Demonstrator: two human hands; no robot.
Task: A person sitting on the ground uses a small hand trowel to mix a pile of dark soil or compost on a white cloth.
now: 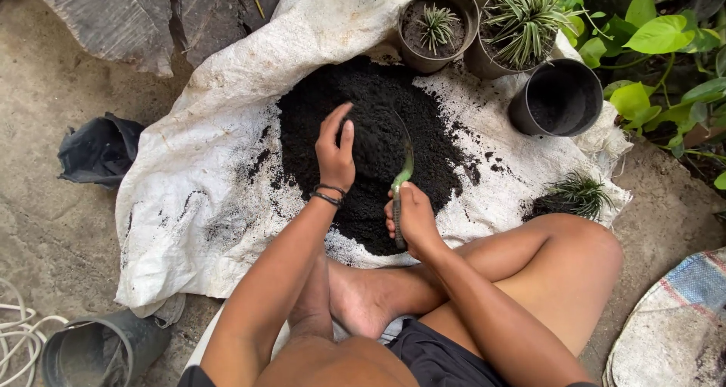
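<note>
- While a person sits cross-legged on the ground, seen from above, both hands work over a heap of black soil point(374, 141) spread on a white woven sack point(204, 167).
- Right hand point(412, 217): its grip is closed tight around the dark handle of a small sickle point(401, 179).
- Sickle: its long axis runs nearly straight away from the person, handle nearest the body, green curved blade pointing up and away into the soil, tip bending slightly left.
- Left hand point(335, 149): it rests on the soil just left of the blade, fingers loosely curled, holding nothing that can be seen; black bands circle the wrist.
- At the sack's far edge stand two dark pots with spiky green plants point(437, 25) point(522, 24); beside them to the right a black pot point(560, 98) stands empty.
- A small spiky plant point(578, 194) lies on the sack near the right knee.
- A crumpled black bag point(98, 151) sits on the concrete to the left.
</note>
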